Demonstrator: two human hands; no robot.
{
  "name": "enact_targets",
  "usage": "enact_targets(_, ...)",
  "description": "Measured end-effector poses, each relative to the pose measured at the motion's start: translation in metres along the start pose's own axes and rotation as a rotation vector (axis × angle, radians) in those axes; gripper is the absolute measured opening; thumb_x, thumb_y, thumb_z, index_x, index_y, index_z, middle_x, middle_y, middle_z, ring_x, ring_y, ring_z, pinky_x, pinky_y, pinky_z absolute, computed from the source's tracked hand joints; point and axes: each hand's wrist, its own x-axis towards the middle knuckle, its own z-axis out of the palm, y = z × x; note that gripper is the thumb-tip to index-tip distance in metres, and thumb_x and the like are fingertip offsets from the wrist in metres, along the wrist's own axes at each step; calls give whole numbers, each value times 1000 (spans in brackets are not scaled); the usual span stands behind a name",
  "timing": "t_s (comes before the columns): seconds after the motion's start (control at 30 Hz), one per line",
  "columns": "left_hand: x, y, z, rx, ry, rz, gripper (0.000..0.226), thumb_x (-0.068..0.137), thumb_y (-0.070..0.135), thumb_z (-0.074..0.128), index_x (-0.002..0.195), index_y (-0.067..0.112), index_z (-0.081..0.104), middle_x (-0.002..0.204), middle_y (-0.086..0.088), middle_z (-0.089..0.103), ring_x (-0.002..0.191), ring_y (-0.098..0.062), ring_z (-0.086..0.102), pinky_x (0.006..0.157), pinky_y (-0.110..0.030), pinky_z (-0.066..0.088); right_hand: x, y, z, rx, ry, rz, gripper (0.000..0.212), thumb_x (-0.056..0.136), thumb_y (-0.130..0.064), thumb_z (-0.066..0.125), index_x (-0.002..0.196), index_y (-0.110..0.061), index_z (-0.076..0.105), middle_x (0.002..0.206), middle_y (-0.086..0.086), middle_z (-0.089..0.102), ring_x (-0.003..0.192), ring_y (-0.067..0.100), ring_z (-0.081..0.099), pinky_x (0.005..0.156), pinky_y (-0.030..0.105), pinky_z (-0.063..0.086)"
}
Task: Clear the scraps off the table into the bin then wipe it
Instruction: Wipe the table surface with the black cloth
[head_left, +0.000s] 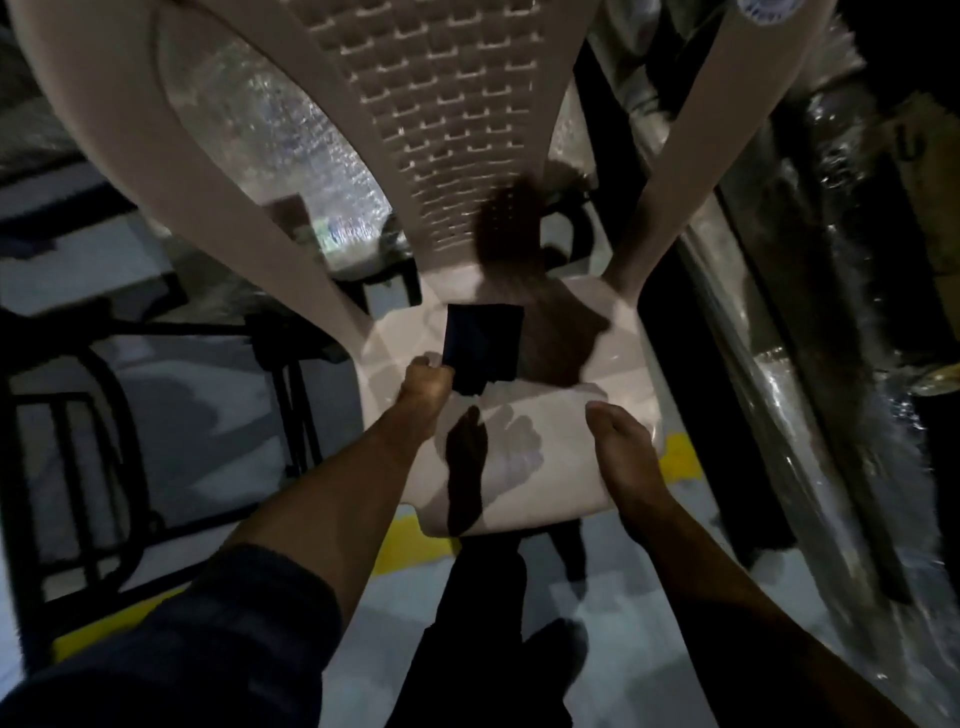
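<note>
Chair seat (545, 415) is where everything's happening, a pale plastic chair with a lattice back (441, 104), seen from straight above. No table or bin that I can make out; it's dark and pretty blurry, so I can't say where either one is, and I don't see any scraps.

The left hand (423, 382) is closed in a fist around the edge of a dark flat thing (483, 345) that sits on the seat near the back. It looks like a folded cloth, but it could be something stiffer; honestly too smeared to call. The right hand (618, 436) is lying on the right front part of the seat, fingers fairly straight and relaxed, holding nothing, sort of steadying the chair.

My read is that this is the grab-the-wiping-cloth step, so the task is barely started. If that's right, here's how I'd do it well:

- get more of the fingers under the cloth rather than pinching just the edge, so it comes up in one piece and doesn't unfold or drop
- keep the right hand pressing on the seat so the light chair doesn't slide or tip
- lift it straight up and clear of the chair back before turning away

There's a black metal frame (104, 415) just left of the chair, so watch for snagging it on the way round.
</note>
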Motion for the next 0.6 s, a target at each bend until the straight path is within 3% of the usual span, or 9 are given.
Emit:
enact_targets(0.07,15,-6,6,39,-3,-13,38,92,12,55,128,0,52,123,-17,60,103,-35,60,87,-39,51,10,9,4,-32,-10,35,26,100,-26,49,113,-11,67,118,8,65,112,26,56,105,41,41)
enact_targets(0.17,19,2,8,77,38,15,5,91,5,53,89,5,57,78,-11,57,72,-24,55,67,-28,45,16,15,9,-50,-15,40,31,101,-28,49,120,-10,65,123,11,65,116,29,56,106,43,41)
enact_targets(0.23,23,9,8,55,59,24,16,91,3,53,78,13,54,77,-7,54,76,-21,53,64,-23,42,18,15,11,-48,-18,35,30,101,-27,48,118,-9,65,121,12,65,115,30,57,105,44,41)
enact_targets(0.33,21,13,7,56,58,-8,9,88,8,54,92,11,61,98,-13,62,92,-27,60,78,-30,51,15,12,11,-33,-23,66,33,100,-33,49,119,-12,66,118,9,65,111,27,57,105,45,43)
enact_targets(0.43,-6,22,3,-154,-8,-36,20,93,13,51,110,7,61,111,-13,63,99,-32,61,69,-35,55,6,3,9,20,-34,83,27,97,-37,51,109,-18,67,104,2,61,98,21,53,98,40,44)
enact_targets(0.5,-29,25,0,-282,-45,-35,30,95,14,48,122,3,57,114,-13,60,105,-31,58,74,-33,51,-4,-8,7,76,-37,92,19,90,-39,55,96,-25,65,99,1,58,94,20,51,87,35,40)
enact_targets(0.6,-75,26,-10,-404,-85,-28,22,93,13,47,109,5,60,102,-10,59,98,-27,58,83,-34,50,-30,-27,-1,110,-42,55,23,87,-40,55,96,-19,63,99,5,61,92,20,52,84,33,39)
